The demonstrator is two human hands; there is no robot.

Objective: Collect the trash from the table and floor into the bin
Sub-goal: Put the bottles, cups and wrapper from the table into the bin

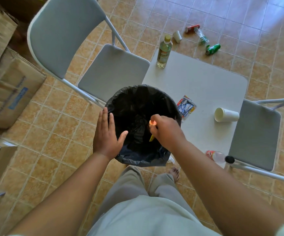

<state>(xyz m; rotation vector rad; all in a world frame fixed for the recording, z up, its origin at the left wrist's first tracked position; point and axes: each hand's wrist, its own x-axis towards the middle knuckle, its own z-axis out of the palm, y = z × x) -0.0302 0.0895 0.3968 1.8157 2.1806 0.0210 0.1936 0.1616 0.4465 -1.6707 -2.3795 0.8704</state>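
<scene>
Head view, looking down: the person stands over the bin (143, 126), black liner inside, set on the floor at the near-left corner of the table (206, 86). Left hand (106, 135) lies flat w/ fingers spread against the bin's rim, holding nothing, steadying it. Right hand (165, 132) is curled over the bin's mouth, pinching a small piece of trash (152, 132), yellow and orange bits showing; can't tell exactly what it is.

Step in hand, by my read: drop this piece in. To do it well, let go while the hand is well inside the rim so it falls into the liner, not down the outside, and keep the left hand on the rim so the bin doesn't tip.

Plenty left. On the table: an upright bottle (164, 51) w/ yellow cap at the far-left corner, a wrapper (186, 107) just beside the bin, a white cup (226, 114) on its side near the right edge, a clear bottle (219, 156) lying at the near edge. On the floor beyond the table: a paper cup (177, 36), red can (192, 28), crushed plastic bottle (202, 37), green can (213, 49). Something white near the bin's base by the foot, too hidden to name.

Chairs stand left and right of the table.
</scene>
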